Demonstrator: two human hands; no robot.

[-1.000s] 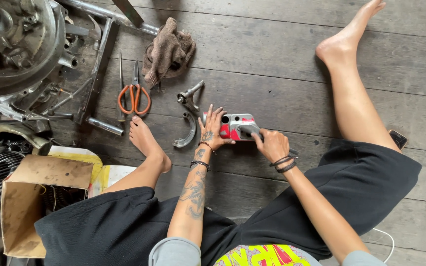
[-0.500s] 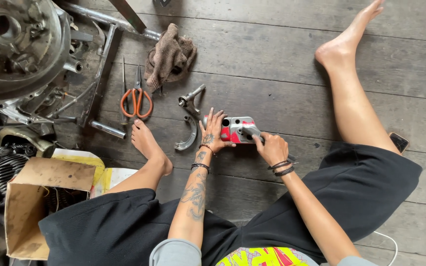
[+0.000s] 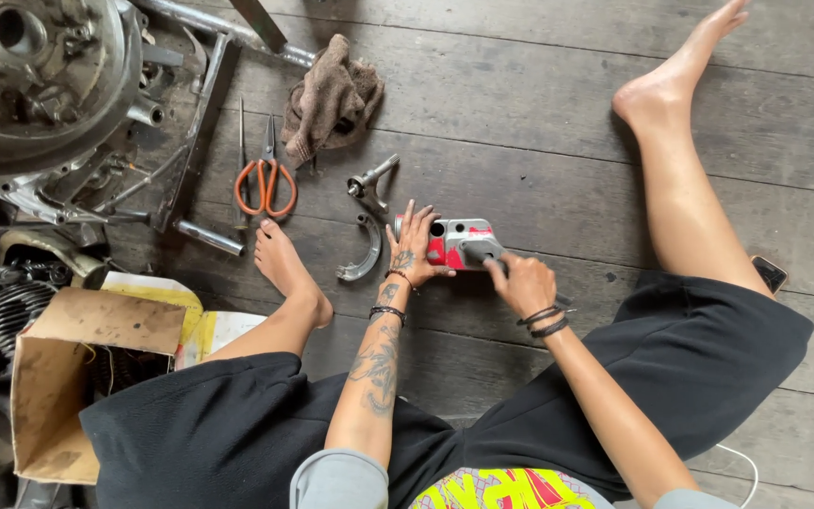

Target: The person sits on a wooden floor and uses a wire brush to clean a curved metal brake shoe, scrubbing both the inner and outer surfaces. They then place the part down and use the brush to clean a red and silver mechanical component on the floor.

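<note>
Left hand (image 3: 412,247) flat on red-and-silver part (image 3: 452,242)

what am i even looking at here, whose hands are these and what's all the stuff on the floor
This is one picture from a camera worn on a person's head, looking down at their own lap, legs and hands as they sit on a wooden plank floor. The left hand lies flat with spread fingers on a red and silver metal part. The right hand has a closed grip on a dark tool whose tip meets that part. Nearby lie a curved metal piece, a small metal fitting, orange-handled scissors, a brown rag, an engine casing and an open cardboard box.
</note>
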